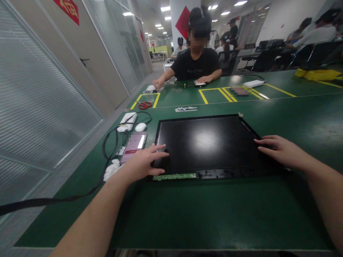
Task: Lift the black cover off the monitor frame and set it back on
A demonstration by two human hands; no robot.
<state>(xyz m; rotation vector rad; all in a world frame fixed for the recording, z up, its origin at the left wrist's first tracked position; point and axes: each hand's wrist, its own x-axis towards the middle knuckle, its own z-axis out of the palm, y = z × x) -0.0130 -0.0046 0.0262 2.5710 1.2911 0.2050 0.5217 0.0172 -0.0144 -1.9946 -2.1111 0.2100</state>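
A black display panel [206, 141] in a thin black frame lies flat on the green table, its glossy face up with a bright reflection. Along its near edge at the left runs a green circuit board strip [175, 176]. My left hand [144, 159] rests over the panel's left edge, fingers spread apart across the border. At the opposite side, my right hand [277, 148] touches the right edge with its fingers stretched out; its thumb is partly hidden. Neither hand has lifted the panel off the table.
Left of the panel are a phone [134, 144], a white mouse-like object [140, 127], a white power bank [127, 122], a black strap [107, 139] and crumpled white tissue [112, 169]. Beyond lie red scissors [145, 105] and white strips [185, 109]. A person [199, 62] sits opposite, hands on the table.
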